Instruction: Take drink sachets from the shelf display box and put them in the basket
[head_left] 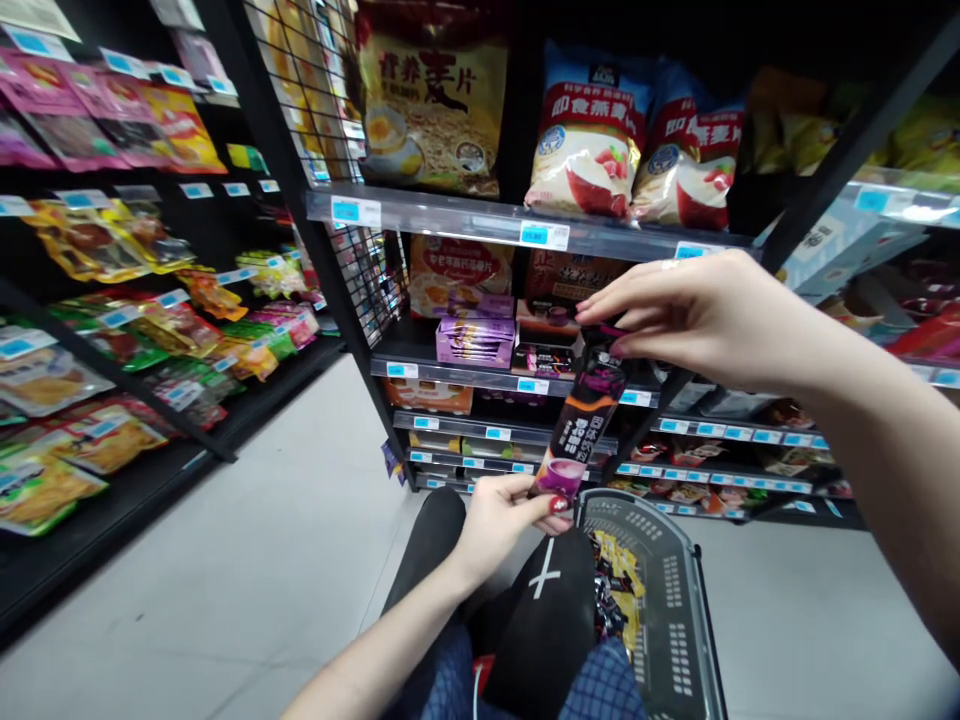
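A dark sachet [581, 425] with an orange band and a picture of a purple cup hangs tilted between my two hands. My left hand [514, 510] pinches its lower end between thumb and fingers. At the upper end, my right hand [667, 310] grips the sachet with thumb and fingertips. Behind it on the shelf stand a purple box of sachets [475, 342] and a dark open box [546, 355]. Below, beside my knee, a grey shopping basket [675, 580] holds several yellow and dark packets [619, 580].
Bags of oat flakes [589, 135] and a golden cereal bag [433, 100] stand on the upper shelf [450, 212]. A wire mesh panel [367, 280] closes the shelf's left side. Another rack of snack packets [150, 320] stands on the left, across the pale floor [300, 480].
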